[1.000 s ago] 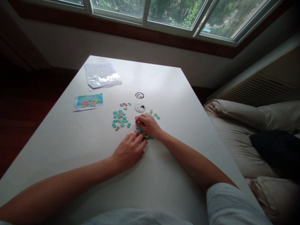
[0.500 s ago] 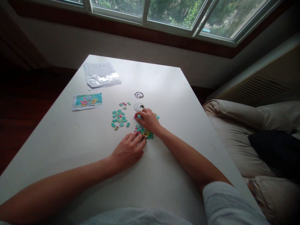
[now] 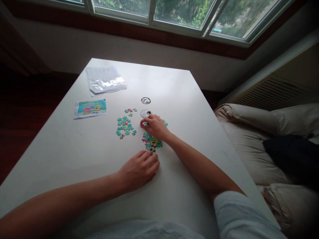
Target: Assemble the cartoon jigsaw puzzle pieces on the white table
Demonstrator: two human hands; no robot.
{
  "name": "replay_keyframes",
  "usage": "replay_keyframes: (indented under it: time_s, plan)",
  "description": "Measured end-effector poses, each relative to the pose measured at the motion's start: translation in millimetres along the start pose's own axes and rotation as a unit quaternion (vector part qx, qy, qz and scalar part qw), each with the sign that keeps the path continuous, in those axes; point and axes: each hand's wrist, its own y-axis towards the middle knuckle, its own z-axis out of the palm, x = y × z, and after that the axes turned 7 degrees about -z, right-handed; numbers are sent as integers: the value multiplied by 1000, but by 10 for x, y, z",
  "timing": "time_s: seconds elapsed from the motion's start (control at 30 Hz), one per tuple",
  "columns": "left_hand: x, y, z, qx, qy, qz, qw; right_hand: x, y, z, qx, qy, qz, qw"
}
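A partly joined jigsaw puzzle (image 3: 152, 141) with cartoon figures lies on the white table. My left hand (image 3: 141, 167) rests just below its near edge, fingers loosely curled and close together, with no piece showing in them. Beyond the puzzle, my right hand (image 3: 157, 126) bends its thumb and forefinger together at a small pink-and-teal puzzle piece (image 3: 142, 124), which the fingers partly cover. More pieces (image 3: 165, 122) peek out behind the right hand. To the left is a group of loose teal pieces (image 3: 125, 125), with a few pink and green ones (image 3: 130, 110) above.
Two small round discs (image 3: 146, 100) lie beyond my right hand. A picture card (image 3: 90, 108) of the cartoon figures is at the left, below a clear plastic bag with papers (image 3: 106, 80). A cushioned sofa (image 3: 239, 142) stands along the table's right side.
My left hand has drawn back off the puzzle toward me, uncovering its lower figures. My right hand stays at the pieces beyond it. The view has shifted slightly.
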Motion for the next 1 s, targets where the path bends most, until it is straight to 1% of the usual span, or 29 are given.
replay_keyframes:
  time_s: [0.2, 0.33, 0.43, 0.5, 0.6, 0.67, 0.8, 1.0]
  plan:
    - [17, 6, 17, -9, 7, -6, 1000, -5, 17, -21, 12, 2, -1, 1000]
    - [20, 2, 17, -8, 8, -7, 1000, 41, 18, -45, -7, 28, -13, 999]
    - [36, 0, 26, -9, 8, -12, 1000, 89, 11, -87, -37, 100, -25, 994]
    - [54, 3, 33, -10, 7, -17, 1000, 104, -2, -125, -40, 172, -22, 984]
    - [82, 9, 36, -13, 9, -28, 999, 94, -39, -174, -5, 267, -12, 964]
    - [96, 10, 32, -16, 9, -36, 999, 81, -70, -189, 16, 300, -2, 954]
    - [113, 10, 19, -15, 3, -39, 999, 83, -111, -182, 29, 324, 5, 945]
    - [122, 13, 39, -24, -6, -40, 999, 137, -134, -157, 46, 325, 7, 945]
